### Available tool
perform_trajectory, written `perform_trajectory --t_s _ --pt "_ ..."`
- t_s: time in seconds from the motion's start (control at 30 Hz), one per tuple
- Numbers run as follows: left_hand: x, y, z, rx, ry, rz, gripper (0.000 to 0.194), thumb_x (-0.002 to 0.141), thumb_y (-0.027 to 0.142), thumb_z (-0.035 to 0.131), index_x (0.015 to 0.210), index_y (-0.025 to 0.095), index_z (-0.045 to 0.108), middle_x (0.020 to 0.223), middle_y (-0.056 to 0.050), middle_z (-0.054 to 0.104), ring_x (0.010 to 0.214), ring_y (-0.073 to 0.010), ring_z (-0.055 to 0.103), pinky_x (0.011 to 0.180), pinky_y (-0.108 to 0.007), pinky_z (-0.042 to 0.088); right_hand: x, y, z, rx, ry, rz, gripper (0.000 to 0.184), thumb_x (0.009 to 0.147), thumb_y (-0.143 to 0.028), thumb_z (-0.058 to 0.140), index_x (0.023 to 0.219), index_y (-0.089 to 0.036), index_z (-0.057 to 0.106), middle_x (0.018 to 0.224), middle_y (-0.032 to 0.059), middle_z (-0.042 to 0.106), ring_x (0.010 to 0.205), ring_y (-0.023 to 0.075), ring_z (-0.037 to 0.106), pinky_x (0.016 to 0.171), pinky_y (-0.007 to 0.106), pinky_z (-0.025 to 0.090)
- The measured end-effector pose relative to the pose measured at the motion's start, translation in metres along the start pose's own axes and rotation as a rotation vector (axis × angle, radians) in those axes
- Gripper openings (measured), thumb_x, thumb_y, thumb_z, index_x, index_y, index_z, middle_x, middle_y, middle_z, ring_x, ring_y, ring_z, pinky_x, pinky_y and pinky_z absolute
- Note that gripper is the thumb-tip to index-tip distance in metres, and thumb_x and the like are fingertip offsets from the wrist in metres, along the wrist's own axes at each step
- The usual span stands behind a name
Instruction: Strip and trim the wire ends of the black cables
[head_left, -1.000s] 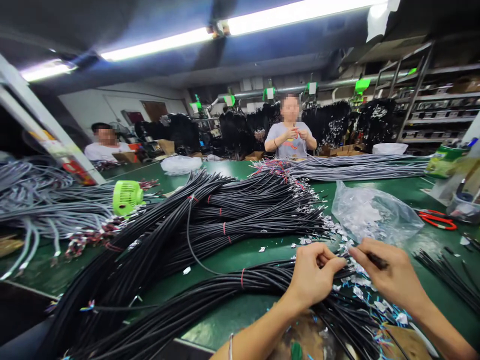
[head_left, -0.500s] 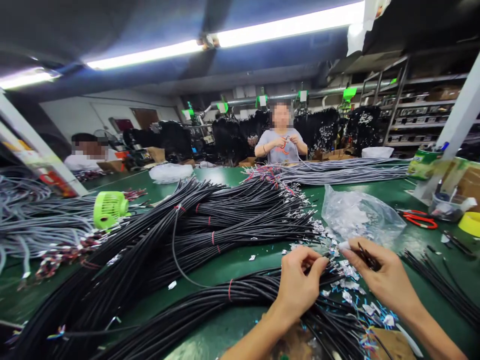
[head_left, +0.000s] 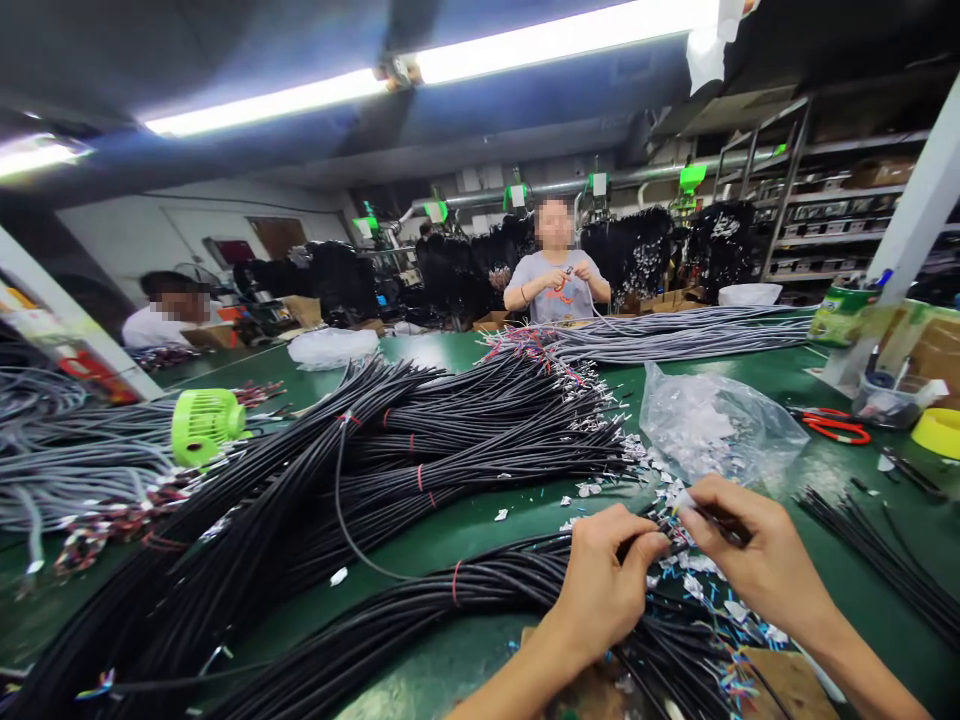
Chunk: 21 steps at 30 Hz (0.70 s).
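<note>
My left hand (head_left: 604, 570) is closed in a pinch around the end of a black cable (head_left: 660, 520), just above the near bundle. Close by on the right, my right hand (head_left: 750, 545) is also closed, thumb and index finger together beside that cable end. A small white piece (head_left: 684, 500) shows at its fingertips; whether it is paper or a finger cover I cannot tell. Something dark is partly hidden inside the right fingers. Beneath both hands lie a red-tied bundle of black cables (head_left: 517, 570) and scattered white scraps (head_left: 694, 585) with blue wire bits.
Black cable bundles (head_left: 480, 450) cover the middle of the green table. A clear bag of scraps (head_left: 712, 425), red-handled scissors (head_left: 832, 425) and loose black cables (head_left: 877, 550) lie right. A green fan (head_left: 206, 425) stands left. One person (head_left: 555, 280) works opposite, another (head_left: 176, 310) far left.
My left hand has moved slightly right, closer to my right hand. My right fingers have turned, so the dark object in them shows less. The view has shifted a little.
</note>
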<state>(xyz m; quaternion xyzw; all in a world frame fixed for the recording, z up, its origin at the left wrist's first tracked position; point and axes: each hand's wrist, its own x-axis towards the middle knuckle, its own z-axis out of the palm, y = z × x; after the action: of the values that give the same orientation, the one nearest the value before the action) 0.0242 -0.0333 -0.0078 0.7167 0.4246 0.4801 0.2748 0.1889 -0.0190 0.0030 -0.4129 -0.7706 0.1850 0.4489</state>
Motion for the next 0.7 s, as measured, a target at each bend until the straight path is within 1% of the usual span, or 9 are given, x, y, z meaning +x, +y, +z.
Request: perform_trajectory --t_s 0.1,0.17,0.3,0.47,0.57,0.63,0.7 --pt "0.0 -0.001 -0.001 -0.123 -0.077 -0.039 0.035 0.09 0.024 0.046 0.06 0.012 0.06 0.055 0.001 0.05 0.055 -0.01 0.045 0.057 -0.023 0.031 0.003 0.006 0.002 0.079 0.017 0.157 0.024 0.086 -0.033 0.051 0.067 -0.019 0.051 0.062 -0.0024 0.043 0.058 0.012 0.041 0.052 0.023 0.035" --pt "0.0 -0.002 -0.002 -0.195 -0.099 -0.074 0.036 0.09 0.028 0.045 0.061 0.012 0.059 0.056 0.001 0.048 0.054 -0.0093 0.043 0.057 -0.022 0.031 0.005 0.006 0.002 0.119 0.013 0.185 0.026 0.085 -0.037 0.052 0.066 -0.018 0.052 0.062 -0.0024 0.043 0.059 0.0122 0.041 0.053 0.023 0.036" --pt "-0.001 -0.007 0.0 -0.282 -0.103 -0.143 0.038 0.09 0.034 0.045 0.06 0.012 0.055 0.054 0.001 0.044 0.053 -0.0089 0.039 0.053 -0.022 0.028 0.007 -0.002 -0.003 0.162 -0.058 0.107 0.022 0.085 -0.035 0.053 0.072 -0.018 0.058 0.067 -0.0009 0.051 0.063 0.013 0.047 0.057 0.022 0.039" --pt "0.001 -0.01 -0.001 -0.384 -0.143 -0.175 0.041 0.088 0.04 0.045 0.057 0.013 0.05 0.052 0.002 0.04 0.05 -0.0083 0.034 0.05 -0.022 0.026 0.005 -0.004 -0.004 0.103 -0.012 0.016 0.016 0.084 -0.03 0.056 0.072 -0.019 0.056 0.067 -0.0014 0.053 0.06 0.0118 0.049 0.054 0.021 0.039" --pt "0.001 -0.009 -0.002 -0.406 -0.171 -0.189 0.043 0.088 0.043 0.045 0.057 0.013 0.049 0.051 0.003 0.037 0.049 -0.0078 0.032 0.048 -0.022 0.024 0.003 -0.001 -0.002 0.058 0.01 -0.043 0.01 0.085 -0.026 0.055 0.077 -0.02 0.056 0.071 -0.0014 0.054 0.062 0.0115 0.05 0.056 0.02 0.04" --pt "0.002 -0.009 -0.003 -0.416 -0.184 -0.2 0.043 0.087 0.045 0.045 0.058 0.013 0.049 0.05 0.003 0.036 0.048 -0.0074 0.03 0.047 -0.021 0.023 0.002 0.0 -0.001 0.025 0.006 -0.081 0.005 0.086 -0.022 0.053 0.082 -0.02 0.054 0.074 -0.0012 0.053 0.062 0.0113 0.048 0.057 0.021 0.04" --pt "0.002 -0.009 -0.003 -0.427 -0.187 -0.205 0.044 0.087 0.046 0.045 0.057 0.013 0.048 0.05 0.004 0.035 0.047 -0.007 0.029 0.046 -0.021 0.022 0.0 -0.001 0.0 0.009 -0.019 -0.098 0.005 0.087 -0.02 0.049 0.084 -0.02 0.053 0.074 -0.001 0.051 0.062 0.0115 0.047 0.056 0.022 0.039"
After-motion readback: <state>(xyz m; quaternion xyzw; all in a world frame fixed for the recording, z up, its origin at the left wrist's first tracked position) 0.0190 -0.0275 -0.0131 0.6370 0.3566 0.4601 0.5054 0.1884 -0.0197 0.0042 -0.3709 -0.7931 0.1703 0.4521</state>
